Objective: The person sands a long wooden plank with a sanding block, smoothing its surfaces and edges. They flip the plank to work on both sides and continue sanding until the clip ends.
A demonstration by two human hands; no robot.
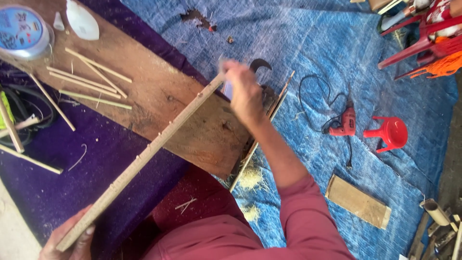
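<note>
Fingers of both hands grip a wooden slat (144, 156) over plank (159, 96) and blue tarp (337, 62).

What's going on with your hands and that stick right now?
Left hand grips bamboo strip's near end. Right hand holds far end, blurred. Wooden board beneath.

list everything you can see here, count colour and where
long wooden slat: one, tan, dotted with small pegs, held at both ends over the board
wooden board: one, brown, on the cloths
thin sticks: several, pale, loose on the board's upper left
spool: one, blue and clear, top left
power drill: one, red, black cord, on the blue tarp
small stool: one, red, right of the drill
flat wood piece: one, tan, lower right
purple cloth: one, left
left hand: grips the slat's near end
right hand: blurred, at the slat's far end
</note>
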